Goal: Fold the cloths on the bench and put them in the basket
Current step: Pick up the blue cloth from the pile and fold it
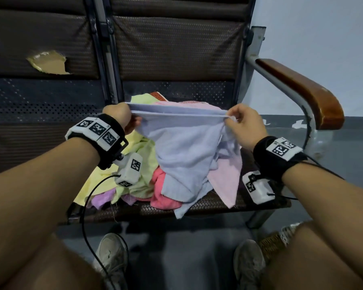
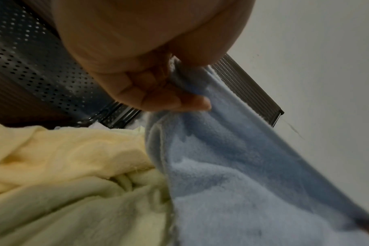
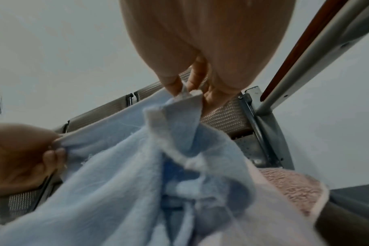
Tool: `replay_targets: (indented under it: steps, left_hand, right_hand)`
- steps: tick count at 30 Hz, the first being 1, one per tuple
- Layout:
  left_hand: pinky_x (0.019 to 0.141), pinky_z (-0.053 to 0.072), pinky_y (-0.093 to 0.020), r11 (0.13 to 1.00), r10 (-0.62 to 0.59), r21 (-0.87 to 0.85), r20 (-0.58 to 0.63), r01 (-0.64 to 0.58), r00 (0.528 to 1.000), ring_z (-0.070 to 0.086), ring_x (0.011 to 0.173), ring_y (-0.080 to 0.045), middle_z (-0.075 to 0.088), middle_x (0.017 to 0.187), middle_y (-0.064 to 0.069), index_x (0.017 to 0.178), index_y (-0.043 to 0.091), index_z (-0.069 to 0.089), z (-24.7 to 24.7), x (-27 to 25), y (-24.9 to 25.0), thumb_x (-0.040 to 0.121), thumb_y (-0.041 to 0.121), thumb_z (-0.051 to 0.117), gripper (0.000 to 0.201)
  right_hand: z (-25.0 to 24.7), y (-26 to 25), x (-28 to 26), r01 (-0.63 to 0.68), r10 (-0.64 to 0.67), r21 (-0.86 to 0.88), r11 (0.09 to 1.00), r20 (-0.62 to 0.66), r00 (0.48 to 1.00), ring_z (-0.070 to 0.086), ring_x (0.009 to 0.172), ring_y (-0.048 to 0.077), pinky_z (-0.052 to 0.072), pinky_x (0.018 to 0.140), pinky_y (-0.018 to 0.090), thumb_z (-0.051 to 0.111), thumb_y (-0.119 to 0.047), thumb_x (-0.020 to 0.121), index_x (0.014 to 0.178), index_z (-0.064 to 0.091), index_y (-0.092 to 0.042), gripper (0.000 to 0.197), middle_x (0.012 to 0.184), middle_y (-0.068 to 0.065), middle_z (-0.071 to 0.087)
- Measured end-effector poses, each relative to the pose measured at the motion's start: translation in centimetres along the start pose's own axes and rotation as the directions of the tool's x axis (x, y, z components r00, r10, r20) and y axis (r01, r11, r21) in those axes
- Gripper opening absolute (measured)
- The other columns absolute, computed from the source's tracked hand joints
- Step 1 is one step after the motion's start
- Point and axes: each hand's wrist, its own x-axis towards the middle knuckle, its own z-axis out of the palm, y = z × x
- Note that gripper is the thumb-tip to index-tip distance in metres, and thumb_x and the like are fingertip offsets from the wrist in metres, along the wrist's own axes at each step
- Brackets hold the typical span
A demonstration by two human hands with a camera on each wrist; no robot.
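- Table [image 1: 208, 204]: woven dark seat; carries the whole heap toward its front edge, within reach.
- Pile of cloths [image 1: 138, 155]: yellow, pink, lilac, unfolded, awaiting their turn.
- Blue cloth [image 1: 182, 147]: lifted above the heap, top hem stretched level so the rest hangs to be squared.
- Left hand [image 1: 122, 119]: grip curled round the left corner.
- Right hand [image 1: 246, 125]: grip pinching the right corner.
- Basket: cannot tell where it is.

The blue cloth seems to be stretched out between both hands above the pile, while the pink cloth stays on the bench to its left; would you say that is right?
Not quite: the pink cloth lies to the right of the blue cloth, as the head view shows. The rest holds: the left hand and right hand stretch the blue cloth above the pile on the bench.
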Motion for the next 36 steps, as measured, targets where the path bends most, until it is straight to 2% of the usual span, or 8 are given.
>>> replay_targets:
  steps: [5, 9, 13, 16, 22, 27, 31, 36]
  left_hand:
    - [0.049, 0.056, -0.024, 0.993, 0.064, -0.103, 0.102, -0.053, 0.993, 0.066, 0.054, -0.021, 0.067, 0.076, -0.013, 0.110, 0.005, 0.070, -0.6, -0.9, 0.2, 0.098, 0.002, 0.045, 0.028]
    - [0.064, 0.060, -0.027, 0.988, 0.117, -0.122, 0.146, -0.100, 0.982, 0.069, 0.079, -0.029, 0.069, 0.096, -0.021, 0.106, -0.003, 0.071, -0.8, -0.9, -0.1, 0.091, -0.001, 0.056, 0.021]
    - [0.053, 0.057, -0.030, 0.989, 0.086, -0.131, 0.112, -0.071, 0.990, 0.070, 0.066, -0.029, 0.070, 0.086, -0.017, 0.101, -0.001, 0.068, -1.1, -1.4, -0.1, 0.093, 0.002, 0.050, 0.020]
    - [0.049, 0.056, -0.030, 0.996, 0.054, -0.080, 0.082, -0.048, 0.995, 0.068, 0.057, -0.029, 0.068, 0.085, -0.018, 0.110, 0.004, 0.065, -1.2, -1.7, 0.1, 0.096, 0.003, 0.039, 0.030]
    - [0.045, 0.051, -0.020, 0.950, 0.206, 0.202, 0.173, -0.239, 0.963, 0.071, 0.051, -0.021, 0.073, 0.076, -0.020, 0.097, -0.001, 0.074, -2.4, -2.1, 0.5, 0.092, 0.006, 0.061, 0.016]
    - [0.043, 0.052, -0.023, 0.980, 0.156, 0.093, 0.165, -0.173, 0.974, 0.073, 0.057, -0.029, 0.073, 0.071, -0.019, 0.108, 0.002, 0.066, -2.4, -3.5, 1.3, 0.092, 0.005, 0.040, 0.031]
    - [0.053, 0.057, -0.025, 0.982, 0.188, -0.057, 0.242, -0.179, 0.952, 0.072, 0.060, -0.021, 0.071, 0.096, -0.018, 0.109, 0.007, 0.070, -1.8, -4.5, 2.9, 0.094, 0.002, 0.035, 0.038]
    - [0.064, 0.060, -0.023, 0.976, 0.180, -0.177, 0.347, -0.124, 0.920, 0.071, 0.060, -0.014, 0.070, 0.074, -0.010, 0.114, -0.002, 0.061, -2.3, -4.8, 6.3, 0.098, 0.007, 0.052, 0.021]
  right_hand:
    - [0.1, 0.6, -1.8, 0.227, -0.052, -0.337, 0.914, 0.456, 0.889, 0.062, 0.093, 0.023, 0.050, 0.085, 0.033, 0.062, -0.015, 0.091, 0.108, 0.073, -0.021, 0.021, 0.102, 0.004, 0.072]
    - [0.6, 0.2, -3.1, 0.203, 0.096, -0.393, 0.897, 0.620, 0.779, 0.061, 0.081, 0.027, 0.051, 0.075, 0.033, 0.054, -0.009, 0.089, 0.089, 0.073, -0.015, 0.020, 0.078, 0.003, 0.066]
    - [0.4, 0.1, -2.8, 0.085, 0.129, -0.398, 0.914, 0.481, 0.867, 0.058, 0.079, 0.034, 0.046, 0.071, 0.037, 0.045, -0.005, 0.091, 0.073, 0.061, 0.005, 0.027, 0.078, 0.022, 0.064]
    - [-0.3, 0.0, -2.3, 0.068, 0.054, -0.320, 0.945, 0.358, 0.932, 0.051, 0.074, 0.032, 0.030, 0.062, 0.037, 0.042, -0.005, 0.093, 0.064, 0.053, -0.001, 0.031, 0.067, 0.016, 0.056]
    - [-3.0, 0.7, -2.4, 0.203, -0.049, -0.328, 0.923, 0.422, 0.905, 0.057, 0.083, 0.017, 0.035, 0.072, 0.022, 0.059, -0.015, 0.096, 0.105, 0.073, -0.014, 0.017, 0.084, -0.007, 0.062]
    - [-4.6, 0.3, -2.0, 0.145, -0.015, -0.390, 0.909, 0.319, 0.948, 0.064, 0.096, 0.032, 0.043, 0.078, 0.029, 0.061, -0.015, 0.092, 0.118, 0.062, -0.015, 0.027, 0.102, 0.007, 0.068]
    - [-5.4, -2.0, -0.3, 0.180, 0.015, -0.612, 0.770, 0.300, 0.954, 0.062, 0.087, 0.036, 0.046, 0.073, 0.034, 0.049, -0.022, 0.097, 0.090, 0.067, -0.010, 0.023, 0.098, 0.018, 0.071]
    - [-9.1, -4.4, 2.2, 0.052, 0.013, -0.442, 0.896, 0.142, 0.990, 0.060, 0.079, 0.030, 0.041, 0.069, 0.031, 0.056, -0.031, 0.098, 0.071, 0.066, -0.014, 0.034, 0.077, 0.011, 0.066]
